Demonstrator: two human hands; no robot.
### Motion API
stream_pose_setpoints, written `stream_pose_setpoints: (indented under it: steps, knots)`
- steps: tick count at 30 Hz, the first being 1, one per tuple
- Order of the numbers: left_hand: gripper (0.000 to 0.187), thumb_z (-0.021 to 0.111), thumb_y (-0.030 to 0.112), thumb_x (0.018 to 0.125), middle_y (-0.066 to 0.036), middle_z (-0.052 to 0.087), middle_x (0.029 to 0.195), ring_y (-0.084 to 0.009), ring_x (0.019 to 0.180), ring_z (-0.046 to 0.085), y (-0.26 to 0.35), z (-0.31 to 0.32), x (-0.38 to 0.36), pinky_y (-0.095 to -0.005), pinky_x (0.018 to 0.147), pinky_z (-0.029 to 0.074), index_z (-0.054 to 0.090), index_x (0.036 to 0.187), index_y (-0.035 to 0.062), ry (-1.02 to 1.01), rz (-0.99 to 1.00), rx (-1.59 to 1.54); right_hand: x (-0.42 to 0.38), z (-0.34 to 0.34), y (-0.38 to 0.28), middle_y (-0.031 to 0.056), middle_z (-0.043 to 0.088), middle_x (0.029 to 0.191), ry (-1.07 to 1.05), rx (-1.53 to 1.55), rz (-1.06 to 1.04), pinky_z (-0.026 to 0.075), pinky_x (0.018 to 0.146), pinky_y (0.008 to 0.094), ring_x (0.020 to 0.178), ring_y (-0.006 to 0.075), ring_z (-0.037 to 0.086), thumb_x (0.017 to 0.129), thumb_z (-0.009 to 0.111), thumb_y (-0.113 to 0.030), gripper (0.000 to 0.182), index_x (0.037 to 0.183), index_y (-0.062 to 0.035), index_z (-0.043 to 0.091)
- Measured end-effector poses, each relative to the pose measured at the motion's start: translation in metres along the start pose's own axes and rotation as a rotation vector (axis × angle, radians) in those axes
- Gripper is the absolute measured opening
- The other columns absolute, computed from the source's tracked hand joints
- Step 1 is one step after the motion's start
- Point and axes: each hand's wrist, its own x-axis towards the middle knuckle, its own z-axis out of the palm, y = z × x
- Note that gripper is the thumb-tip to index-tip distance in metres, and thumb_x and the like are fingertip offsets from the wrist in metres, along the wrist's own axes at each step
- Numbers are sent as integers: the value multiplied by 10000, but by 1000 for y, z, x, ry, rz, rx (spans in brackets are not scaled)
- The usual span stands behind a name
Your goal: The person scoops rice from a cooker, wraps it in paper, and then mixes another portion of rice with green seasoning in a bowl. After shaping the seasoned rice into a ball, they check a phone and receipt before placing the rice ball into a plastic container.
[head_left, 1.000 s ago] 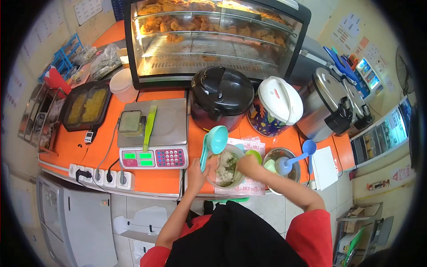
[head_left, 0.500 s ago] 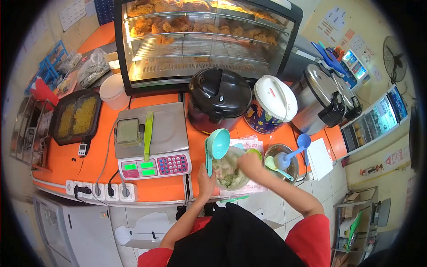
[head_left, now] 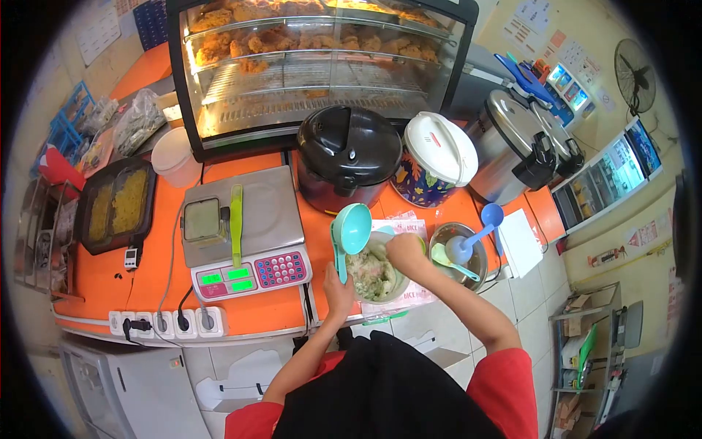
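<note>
A turquoise ladle [head_left: 356, 228] stands upright in my left hand [head_left: 338, 294], its cup raised above the left rim of a pale bowl [head_left: 398, 287]. The fingers of that hand wrap the ladle's handle close against the bowl's side. Inside the bowl lies a whitish food mixture with green bits [head_left: 371, 276]. My right hand [head_left: 406, 254] is closed over the bowl's right side. What it grips is mostly hidden; a lime-green edge shows just behind the fingers. The bowl rests on pink-and-white printed packaging [head_left: 409, 228] on the orange counter.
A metal pot [head_left: 479, 272] at the right holds a blue ladle [head_left: 477, 235] and a pale green spoon [head_left: 443, 256]. Behind stand a black cooker [head_left: 347, 157], a flowered white-lidded container [head_left: 437, 157] and steel cookers. A digital scale [head_left: 274, 219] is left, before a fried-chicken display cabinet [head_left: 322, 80].
My right hand has shifted up and away from me over the bowl, uncovering more of the mixture. My left hand keeps the ladle in place. The whole view has moved slightly.
</note>
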Motion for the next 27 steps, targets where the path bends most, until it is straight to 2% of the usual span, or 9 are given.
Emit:
stream_pose_setpoints:
  steps: [2, 4, 8, 12, 16, 20, 22, 24, 27]
  knots:
    - [219, 531, -15, 683, -210, 455, 744, -399, 708, 472, -2, 1, 3, -444, 614, 356, 393, 851, -39, 17, 77, -25, -10, 7, -15, 67, 595, 554, 33, -13, -122, 447, 445, 314, 507, 200, 587, 661, 563, -157, 120, 560, -115, 613]
    - [217, 531, -17, 682, -207, 456, 744, -397, 707, 474, 2, 4, 3, -443, 615, 357, 395, 850, -38, 62, 66, -35, -31, -16, -25, 51, 588, 545, -24, -28, -698, 447, 440, 306, 505, 184, 584, 667, 553, -139, 112, 578, -112, 615]
    - [196, 528, -14, 698, -200, 460, 739, -390, 703, 482, 3, 3, 3, -443, 612, 359, 402, 846, -34, 66, 106, -49, -15, -32, -12, 42, 587, 553, 89, 9, -353, 416, 422, 311, 509, 174, 583, 692, 542, -155, 133, 590, -111, 616]
    - [174, 524, -8, 713, -201, 468, 743, -387, 719, 490, 7, 1, 4, -442, 608, 364, 409, 841, -27, 50, 83, -31, -32, 14, -9, 62, 597, 582, -147, -31, -97, 429, 450, 338, 535, 182, 594, 683, 559, -200, 128, 605, -119, 620]
    - [175, 525, -2, 718, -216, 487, 739, -405, 720, 501, 4, 5, -1, -452, 603, 368, 418, 855, -25, 99, 32, -28, -39, 20, -16, 161, 618, 693, -456, 543, 116, 480, 615, 399, 655, 307, 612, 732, 548, -317, 294, 709, -42, 650]
    - [198, 533, 14, 725, -233, 508, 730, -421, 714, 511, 5, 1, 0, -462, 609, 377, 425, 884, -35, 53, 48, 1, -11, 8, 4, 153, 620, 697, -265, 840, 269, 473, 631, 417, 662, 358, 594, 750, 535, -317, 304, 745, -34, 647]
    - [196, 533, 17, 728, -237, 512, 738, -420, 721, 513, 0, 3, 1, -461, 609, 378, 426, 882, -39, 61, 73, -4, -18, 7, -23, 143, 616, 652, -121, 610, 242, 475, 602, 419, 633, 326, 605, 725, 551, -254, 216, 694, -62, 646]
    - [194, 533, 20, 731, -241, 516, 745, -420, 727, 515, -2, 3, 6, -460, 610, 379, 427, 881, -43, 73, 101, -9, -35, 11, -45, 117, 600, 588, -154, 63, -400, 477, 546, 389, 587, 274, 610, 685, 566, -173, 123, 621, -90, 630]
    - [188, 528, 21, 734, -248, 519, 755, -422, 730, 516, -4, -2, 8, -459, 608, 379, 432, 876, -55, 46, 26, -2, -54, -24, -5, 88, 583, 549, -207, 116, -401, 465, 494, 352, 546, 236, 600, 652, 573, -129, 83, 580, -113, 612]
